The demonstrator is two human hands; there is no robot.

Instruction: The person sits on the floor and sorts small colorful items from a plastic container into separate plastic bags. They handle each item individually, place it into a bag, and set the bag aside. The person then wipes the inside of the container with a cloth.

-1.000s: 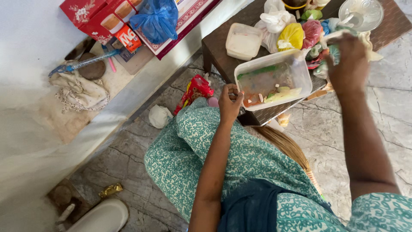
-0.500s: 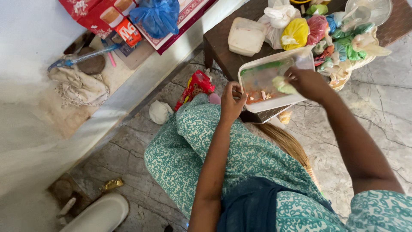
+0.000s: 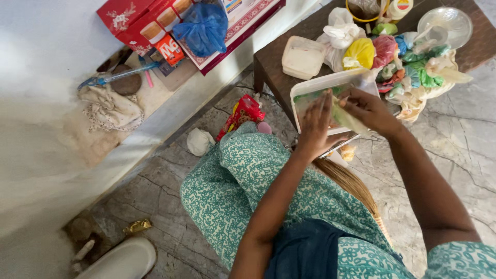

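Note:
A clear plastic tub (image 3: pixel 310 88) with food scraps sits at the near edge of a low dark brown table (image 3: pixel 271 64). Over the tub, my right hand (image 3: pixel 369 108) pinches a small pale green plastic bag (image 3: pixel 347 118). My left hand (image 3: pixel 315 126) is raised beside it, fingers stretched flat and touching the bag's near side. Both hands hide most of the tub's inside.
A heap of tied coloured bags (image 3: pixel 400 62) lies behind the tub, with a lidded white box (image 3: pixel 302 56) and a clear glass bowl (image 3: pixel 445 23). Red boxes (image 3: pixel 150 23) and a blue bag (image 3: pixel 202 28) sit on a ledge. A red wrapper (image 3: pixel 244 111) lies on the floor.
My left hand left the tub's near corner and rose to the green bag. My right hand came back from the bag heap and lifted the bag over the tub.

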